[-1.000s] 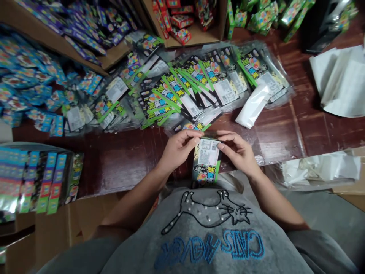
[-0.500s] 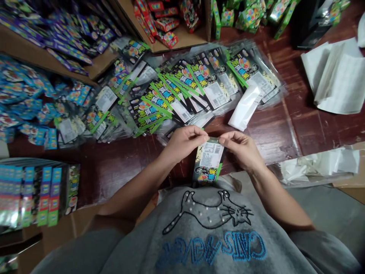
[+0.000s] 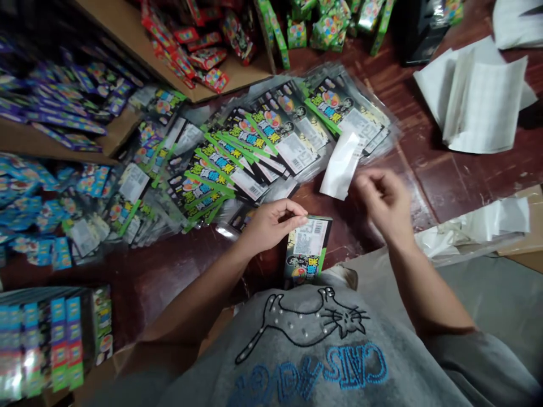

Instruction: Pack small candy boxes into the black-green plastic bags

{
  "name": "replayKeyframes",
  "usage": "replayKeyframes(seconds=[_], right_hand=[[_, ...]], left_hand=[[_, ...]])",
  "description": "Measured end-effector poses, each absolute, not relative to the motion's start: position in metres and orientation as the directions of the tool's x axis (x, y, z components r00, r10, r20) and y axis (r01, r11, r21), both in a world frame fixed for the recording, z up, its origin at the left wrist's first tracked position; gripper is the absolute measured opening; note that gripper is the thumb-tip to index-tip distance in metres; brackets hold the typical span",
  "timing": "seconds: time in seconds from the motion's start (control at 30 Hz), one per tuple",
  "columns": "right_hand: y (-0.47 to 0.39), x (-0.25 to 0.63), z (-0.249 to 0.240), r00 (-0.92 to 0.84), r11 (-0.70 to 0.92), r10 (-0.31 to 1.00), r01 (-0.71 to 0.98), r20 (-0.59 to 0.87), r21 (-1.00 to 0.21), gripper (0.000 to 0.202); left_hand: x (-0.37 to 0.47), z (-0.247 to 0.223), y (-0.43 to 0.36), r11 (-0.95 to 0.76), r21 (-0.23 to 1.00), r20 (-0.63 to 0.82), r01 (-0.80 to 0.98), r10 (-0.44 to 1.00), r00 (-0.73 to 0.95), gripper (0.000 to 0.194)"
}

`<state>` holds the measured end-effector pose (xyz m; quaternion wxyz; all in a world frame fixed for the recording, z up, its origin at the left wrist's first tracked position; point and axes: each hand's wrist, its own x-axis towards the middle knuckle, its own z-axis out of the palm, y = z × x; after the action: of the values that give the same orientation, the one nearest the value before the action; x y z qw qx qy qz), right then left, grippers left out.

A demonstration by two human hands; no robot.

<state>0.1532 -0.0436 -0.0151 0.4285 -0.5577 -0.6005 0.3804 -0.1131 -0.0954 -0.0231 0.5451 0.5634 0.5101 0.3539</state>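
Note:
My left hand [image 3: 278, 226] pinches the top edge of a flat, printed plastic packet [image 3: 309, 249]. The packet has a black and green design and a white barcode label, and stands upright against the shirt front. To its upper right is my right hand [image 3: 386, 203], apart from the packet and slightly blurred. Its thumb and fingers are curled together; anything between them is too small to make out. Just left of its fingertips lies a white glossy folded strip [image 3: 340, 165]. Beyond it, matching packets [image 3: 254, 147] spread in an overlapping row on the dark red table [image 3: 407, 181].
Cardboard boxes hold purple packs [image 3: 63, 107] and red packs [image 3: 207, 59]. Blue packs [image 3: 38, 209] pile at the left, green packs [image 3: 331, 28] at the back. White paper sheets [image 3: 483, 102] lie at right, above a plastic bag of white scraps [image 3: 470, 226]. Striped cartons [image 3: 63, 339] stand lower left.
My right hand has left the packet's top edge and moved up and right, close to the white strip. My left hand still holds the packet. The whole view has shifted and turned slightly.

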Motion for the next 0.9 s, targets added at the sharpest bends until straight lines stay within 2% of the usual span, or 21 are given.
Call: replayKeyframes(seconds=[0.07, 0.13, 0.27, 0.37, 0.43, 0.53, 0.6, 0.67, 0.77, 0.9], right_hand=[[-0.013, 0.161, -0.026, 0.178, 0.060, 0.972, 0.442, 0.153, -0.895, 0.033], [0.013, 0.164, -0.038, 0.203, 0.023, 0.968, 0.510, 0.146, -0.860, 0.034], [0.039, 0.161, -0.049, 0.101, 0.034, 0.989, 0.565, 0.109, -0.825, 0.019], [0.043, 0.161, -0.038, -0.027, 0.101, 0.994, 0.571, 0.104, -0.815, 0.012], [0.045, 0.162, -0.024, -0.149, 0.180, 0.982, 0.552, 0.117, -0.814, 0.015], [0.050, 0.163, 0.001, -0.342, 0.321, 0.925, 0.467, 0.167, -0.824, 0.028], [0.053, 0.164, 0.016, -0.420, 0.385, 0.885, 0.418, 0.201, -0.823, 0.036], [0.054, 0.165, 0.026, -0.421, 0.429, 0.872, 0.415, 0.248, -0.802, 0.040], [0.053, 0.167, 0.028, -0.355, 0.459, 0.878, 0.428, 0.322, -0.779, 0.038], [0.047, 0.158, 0.019, -0.239, 0.437, 0.898, 0.389, 0.370, -0.811, 0.036]], left_hand=[[-0.107, -0.028, -0.088, 0.096, 0.974, -0.151, 0.207, 0.950, 0.272, 0.015], [-0.101, -0.031, -0.083, 0.097, 0.970, -0.165, 0.222, 0.936, 0.311, 0.016], [-0.099, -0.020, -0.075, 0.002, 0.938, -0.133, 0.348, 0.926, 0.353, 0.013], [-0.100, 0.002, -0.055, -0.171, 0.851, 0.020, 0.497, 0.955, 0.295, 0.012], [-0.096, 0.015, -0.031, -0.234, 0.829, 0.137, 0.507, 0.965, 0.223, 0.021], [-0.084, 0.020, 0.014, -0.248, 0.898, 0.182, 0.363, 0.961, 0.207, 0.050], [-0.075, 0.014, 0.039, -0.188, 0.954, 0.121, 0.235, 0.955, 0.272, 0.057], [-0.068, 0.006, 0.052, -0.080, 0.988, 0.034, 0.131, 0.948, 0.318, 0.049], [-0.061, 0.001, 0.050, 0.060, 0.998, -0.060, 0.006, 0.955, 0.292, 0.033], [-0.058, 0.012, 0.033, 0.096, 0.995, -0.087, -0.033, 0.973, 0.215, 0.015]])
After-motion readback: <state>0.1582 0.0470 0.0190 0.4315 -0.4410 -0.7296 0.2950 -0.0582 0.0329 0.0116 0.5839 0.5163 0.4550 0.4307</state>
